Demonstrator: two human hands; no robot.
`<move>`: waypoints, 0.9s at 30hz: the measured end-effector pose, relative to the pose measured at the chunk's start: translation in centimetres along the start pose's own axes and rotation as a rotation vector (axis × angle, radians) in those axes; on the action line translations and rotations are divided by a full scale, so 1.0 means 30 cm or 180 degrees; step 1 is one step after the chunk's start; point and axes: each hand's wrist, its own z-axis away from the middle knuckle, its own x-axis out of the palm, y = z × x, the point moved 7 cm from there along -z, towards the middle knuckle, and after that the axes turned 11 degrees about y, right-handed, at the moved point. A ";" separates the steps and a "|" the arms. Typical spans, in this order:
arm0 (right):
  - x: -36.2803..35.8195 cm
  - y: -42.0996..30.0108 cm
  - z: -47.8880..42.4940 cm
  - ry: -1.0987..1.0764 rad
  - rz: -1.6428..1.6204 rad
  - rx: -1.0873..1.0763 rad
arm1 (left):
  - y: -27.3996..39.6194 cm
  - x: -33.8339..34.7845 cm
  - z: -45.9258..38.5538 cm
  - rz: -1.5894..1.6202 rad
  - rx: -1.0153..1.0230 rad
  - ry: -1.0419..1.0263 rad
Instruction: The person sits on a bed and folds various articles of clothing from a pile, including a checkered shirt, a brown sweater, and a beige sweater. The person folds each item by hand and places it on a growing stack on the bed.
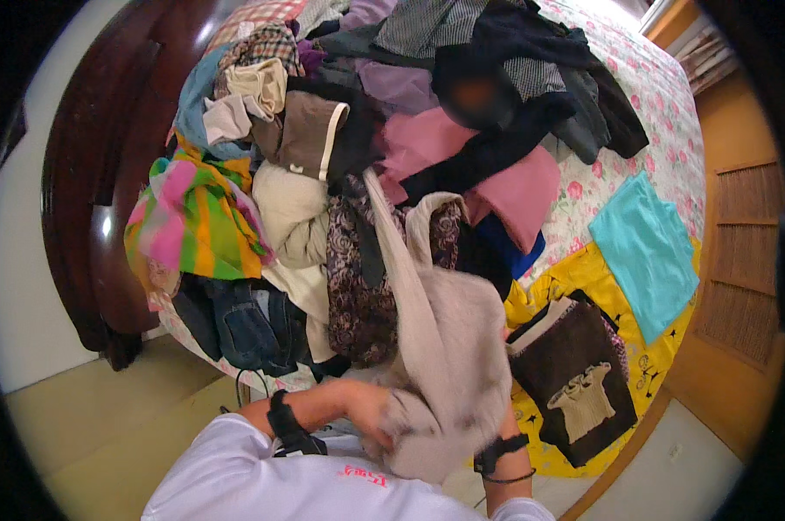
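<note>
A light beige knit garment hangs in front of me, bunched near my chest, with one long narrow part stretching up over the pile. My left hand is bent inward at its lower left, the fingers closed into a fold; motion blurs them. My right hand is hidden behind the right side of the cloth; only its wrist and forearm show. Beyond the beige garment lies a dark garment with a rose-like pattern. Both wrists wear black straps.
A heap of clothes covers the floral-sheeted bed, including a pink garment, striped cloth and jeans. At right, a folded dark brown stack and turquoise cloth lie on yellow fabric. A dark wooden headboard stands left.
</note>
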 end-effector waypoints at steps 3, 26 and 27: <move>0.046 -0.024 0.041 -0.1038 0.0649 -0.0178 | 0.082 0.211 -0.186 -0.0011 -0.0569 -0.1405; -0.038 -0.393 0.978 -0.2271 -0.0654 -0.3219 | 0.220 0.054 -0.286 -0.2063 -0.0962 -0.0827; -0.044 -0.421 1.014 -0.2217 -0.0732 -0.3310 | 0.255 0.052 -0.318 -0.2069 -0.0871 -0.0588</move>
